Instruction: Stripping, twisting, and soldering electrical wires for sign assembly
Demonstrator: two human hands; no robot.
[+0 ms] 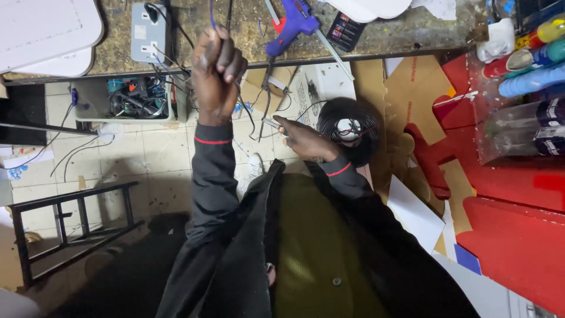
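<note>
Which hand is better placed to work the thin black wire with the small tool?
Probably the right hand: it holds the small tool beside the thin black wire, while the left hand grips that wire.

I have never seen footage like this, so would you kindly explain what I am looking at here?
This is one picture from a camera worn on a person's head, looking down over their own body and dark sleeves. No machine is involved, only two bare hands. The left hand is raised in a fist around thin dark wires. The right hand holds a small metal tool to those wires, beside a black spool of wire. Along the top runs a workbench with a blue glue gun and a grey power strip. Red cardboard pieces lie to the right.
</note>
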